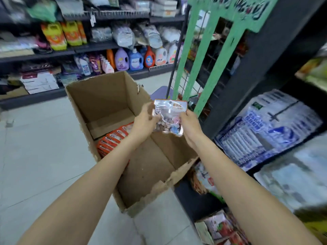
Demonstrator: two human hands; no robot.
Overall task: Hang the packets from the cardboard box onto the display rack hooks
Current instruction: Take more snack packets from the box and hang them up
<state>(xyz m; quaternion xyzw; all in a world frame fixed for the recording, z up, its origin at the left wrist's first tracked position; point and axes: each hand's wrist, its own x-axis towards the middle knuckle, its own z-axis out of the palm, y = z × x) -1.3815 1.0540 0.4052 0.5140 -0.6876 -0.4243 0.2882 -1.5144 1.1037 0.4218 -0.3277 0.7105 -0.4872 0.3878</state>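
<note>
packet in hand: I've got one clear packet (pixel 169 117) with an orange header strip, held upright above the far right part of the cardboard box (pixel 113 96), small mixed-colour pieces visible inside.
left hand: my left hand (pixel 144 121) grips the packet's left edge, fingers curled round it, thumb side toward me.
right hand: my right hand (pixel 190 125) pinches the packet's right edge near the lower corner, fingers curled behind it.
box: open top, torn rim on the near right edge, sits on the tiled floor (pixel 35 156), tilted diagonally in view.
remaining packets: a row of orange-topped packets (pixel 113 138) stands on edge against the box's left wall, partly hidden by my left forearm; the bare box bottom shows to their right.
display rack: green-framed rack (pixel 208 68) with a dark wire grid stands just beyond the box's far right corner, next to a dark shelf unit (pixel 261 76); hooks too blurred to pick out.
packet vs rack: packet is near the rack's lower green upright, not touching it.
background: shelves of detergent bottles (pixel 136 59) along the far wall; stacked wrapped goods (pixel 265 129) on the right shelving.
</note>
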